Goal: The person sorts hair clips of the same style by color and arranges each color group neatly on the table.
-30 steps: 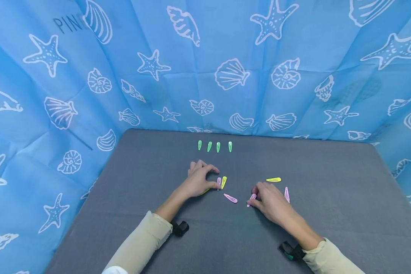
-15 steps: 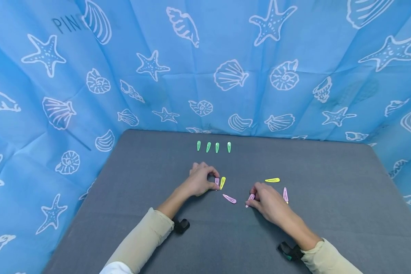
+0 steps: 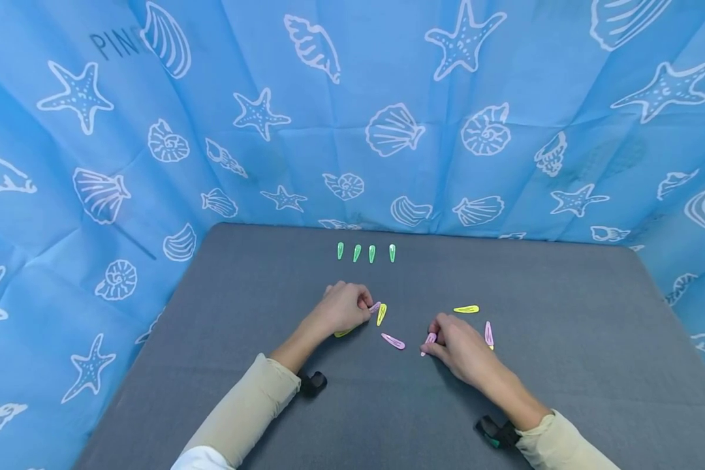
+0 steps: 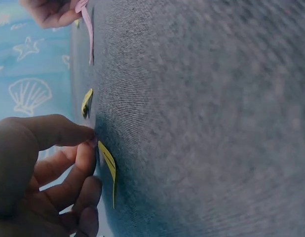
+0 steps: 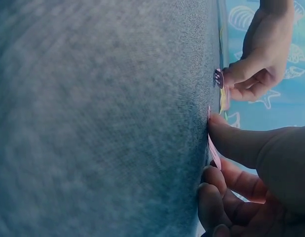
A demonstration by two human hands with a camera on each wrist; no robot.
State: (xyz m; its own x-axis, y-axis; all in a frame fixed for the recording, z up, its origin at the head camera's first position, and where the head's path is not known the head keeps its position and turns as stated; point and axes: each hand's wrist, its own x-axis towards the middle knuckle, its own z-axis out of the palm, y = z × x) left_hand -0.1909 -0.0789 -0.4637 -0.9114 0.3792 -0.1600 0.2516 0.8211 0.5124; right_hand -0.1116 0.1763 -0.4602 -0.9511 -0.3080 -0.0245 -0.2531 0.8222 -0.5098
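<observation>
My left hand [image 3: 345,307] pinches a pink snap hair clip [image 3: 375,307] between thumb and fingertips, just above the table; in the left wrist view the fingers mostly hide it. A yellow hair clip [image 3: 382,314] lies right beside those fingertips, and another yellow one [image 3: 343,333] shows partly below the hand. To the right, my right hand [image 3: 461,346] holds a second pink clip [image 5: 214,152] between thumb and fingers, low over the cloth. Between the hands lies a loose pink clip [image 3: 393,341].
Several green hair clips [image 3: 356,253] lie in a row near the back of the grey table [image 3: 564,307]. Beyond my right hand are a yellow clip [image 3: 467,309] and a pink clip [image 3: 489,333] with a yellow bit at its lower end. A blue shell-print curtain [image 3: 329,130] hangs behind.
My left fingers have closed on the pink clip beside the yellow one, and the clip has turned from upright to slanted. The right hand keeps its hold, almost still.
</observation>
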